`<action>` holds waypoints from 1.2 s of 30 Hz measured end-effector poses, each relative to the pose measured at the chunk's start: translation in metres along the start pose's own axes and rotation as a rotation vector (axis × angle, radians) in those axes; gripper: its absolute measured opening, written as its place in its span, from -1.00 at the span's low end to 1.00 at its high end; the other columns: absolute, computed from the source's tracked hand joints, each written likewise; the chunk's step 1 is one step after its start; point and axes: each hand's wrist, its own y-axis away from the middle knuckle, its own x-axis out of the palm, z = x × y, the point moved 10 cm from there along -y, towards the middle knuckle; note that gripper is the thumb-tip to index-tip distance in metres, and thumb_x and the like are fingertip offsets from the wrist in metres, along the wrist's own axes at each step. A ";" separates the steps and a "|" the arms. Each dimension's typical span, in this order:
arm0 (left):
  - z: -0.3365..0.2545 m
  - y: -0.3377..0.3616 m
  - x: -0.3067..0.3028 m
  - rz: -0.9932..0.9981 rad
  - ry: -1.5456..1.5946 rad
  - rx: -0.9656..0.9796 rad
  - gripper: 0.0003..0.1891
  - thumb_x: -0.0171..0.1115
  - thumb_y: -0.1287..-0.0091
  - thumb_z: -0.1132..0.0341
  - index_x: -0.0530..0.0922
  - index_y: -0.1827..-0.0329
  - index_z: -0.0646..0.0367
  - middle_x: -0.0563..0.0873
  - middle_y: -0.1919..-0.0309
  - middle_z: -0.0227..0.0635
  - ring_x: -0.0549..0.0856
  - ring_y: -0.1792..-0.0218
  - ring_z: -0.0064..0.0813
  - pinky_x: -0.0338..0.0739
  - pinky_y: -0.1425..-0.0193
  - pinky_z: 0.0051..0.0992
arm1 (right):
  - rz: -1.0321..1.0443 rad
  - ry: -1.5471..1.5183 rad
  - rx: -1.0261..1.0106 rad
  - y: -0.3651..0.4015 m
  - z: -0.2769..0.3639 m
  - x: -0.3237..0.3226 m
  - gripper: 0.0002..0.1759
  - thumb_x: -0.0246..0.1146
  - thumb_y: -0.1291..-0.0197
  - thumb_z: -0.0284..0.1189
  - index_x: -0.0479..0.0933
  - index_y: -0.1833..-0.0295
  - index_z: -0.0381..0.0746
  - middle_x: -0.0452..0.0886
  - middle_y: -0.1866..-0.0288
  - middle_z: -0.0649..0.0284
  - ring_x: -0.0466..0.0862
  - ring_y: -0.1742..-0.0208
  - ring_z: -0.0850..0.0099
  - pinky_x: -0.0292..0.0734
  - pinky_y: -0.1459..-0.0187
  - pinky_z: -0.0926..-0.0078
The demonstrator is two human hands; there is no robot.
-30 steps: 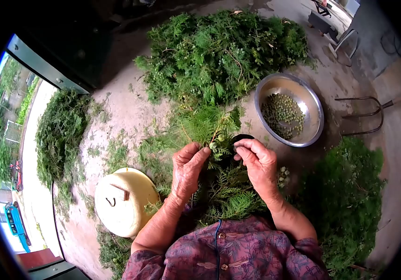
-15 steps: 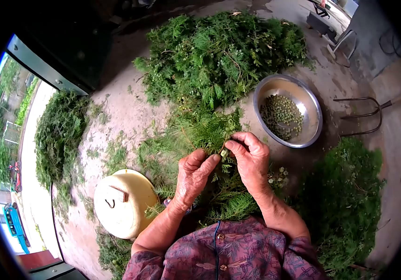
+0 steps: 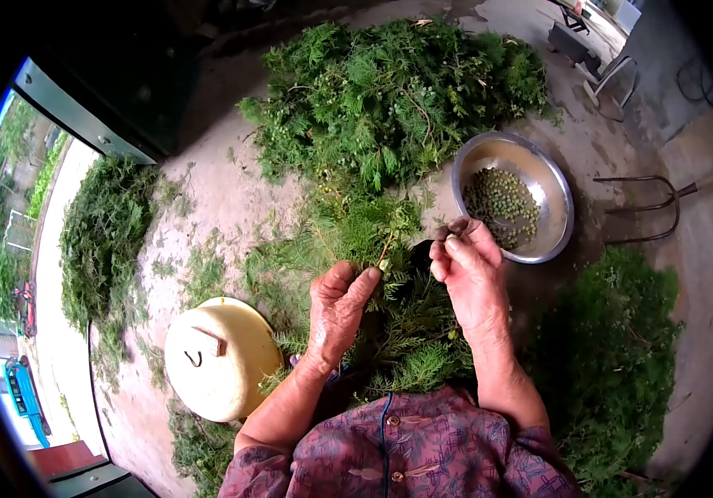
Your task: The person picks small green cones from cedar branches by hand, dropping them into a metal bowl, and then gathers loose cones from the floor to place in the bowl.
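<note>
My left hand (image 3: 340, 309) pinches a green conifer sprig (image 3: 384, 249) between thumb and forefinger. A small pale-green cone (image 3: 384, 266) shows right at its fingertips. To the right, apart from the sprig, my right hand (image 3: 474, 270) is closed in a pinch near the rim of a metal basin (image 3: 562, 199). What its fingers hold, if anything, is hidden. Many small round green cones (image 3: 502, 207) lie in the bottom of the basin. Leafy conifer branches (image 3: 414, 349) lie below and between my hands, close to my shirt.
A large heap of conifer branches (image 3: 398, 95) lies ahead, with more piles at the left (image 3: 107, 236) and right (image 3: 610, 357). An upturned cream-coloured tub (image 3: 219, 365) stands at my left, with a small block on it. A pitchfork (image 3: 659, 207) lies at the right.
My right hand has come away from the sprig and moved right and slightly up, towards the basin. My left hand keeps the sprig, having shifted slightly left.
</note>
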 end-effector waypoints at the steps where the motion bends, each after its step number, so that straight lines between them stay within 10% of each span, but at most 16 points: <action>1: 0.002 -0.001 0.000 0.000 -0.023 0.014 -0.67 0.21 -0.23 0.48 0.27 0.63 0.08 0.27 0.64 -0.70 0.18 0.55 -0.80 0.10 0.53 -0.69 | 0.087 0.070 0.033 0.002 -0.008 0.004 -0.83 0.13 -0.17 -0.54 0.38 0.11 -0.26 0.49 0.40 0.34 0.48 0.46 0.62 0.35 0.49 0.70; 8: -0.005 0.004 0.005 0.021 -0.158 0.074 -0.76 0.19 -0.26 0.46 0.35 0.55 0.14 0.36 0.60 -0.66 0.24 0.52 -0.79 0.16 0.52 -0.68 | 0.192 0.780 -0.283 0.014 -0.015 0.038 -0.78 0.31 -0.06 -0.49 0.45 0.21 -0.30 0.48 0.46 0.43 0.42 0.50 0.73 0.36 0.46 0.76; 14: -0.008 0.008 0.012 0.131 -0.059 -0.031 -0.86 0.19 -0.27 0.36 0.46 0.41 0.18 0.48 0.52 -0.63 0.35 0.44 -0.78 0.29 0.39 -0.69 | 0.115 0.126 0.334 0.016 -0.054 0.020 -0.86 0.26 -0.11 -0.46 0.48 0.20 -0.19 0.49 0.45 0.50 0.34 0.60 0.75 0.23 0.60 0.81; 23: -0.005 0.011 0.014 0.099 0.451 -0.260 -0.94 0.23 -0.20 0.44 0.54 0.40 0.05 0.58 0.46 -0.65 0.45 0.42 -0.79 0.31 0.30 -0.69 | 0.179 -0.371 0.340 0.010 -0.055 0.017 -0.89 0.20 -0.17 -0.50 0.48 0.19 -0.27 0.56 0.37 0.27 0.44 0.50 0.58 0.26 0.59 0.74; 30: 0.007 0.010 -0.007 -0.054 0.417 -0.171 -0.83 0.25 -0.22 0.41 0.45 0.49 -0.01 0.48 0.54 -0.72 0.37 0.48 -0.83 0.22 0.39 -0.72 | 0.170 -0.229 0.314 0.014 -0.049 0.016 -0.84 0.16 -0.16 -0.55 0.42 0.12 -0.27 0.53 0.24 0.19 0.52 0.34 0.44 0.38 0.47 0.63; 36: -0.003 0.007 -0.009 -0.038 0.217 0.005 -0.89 0.18 -0.28 0.42 0.46 0.42 0.11 0.52 0.46 -0.64 0.38 0.42 -0.81 0.31 0.34 -0.70 | 0.230 0.208 0.260 0.026 -0.061 0.036 -0.70 0.33 -0.03 -0.51 0.46 0.10 -0.25 0.51 0.42 0.45 0.39 0.54 0.76 0.24 0.58 0.85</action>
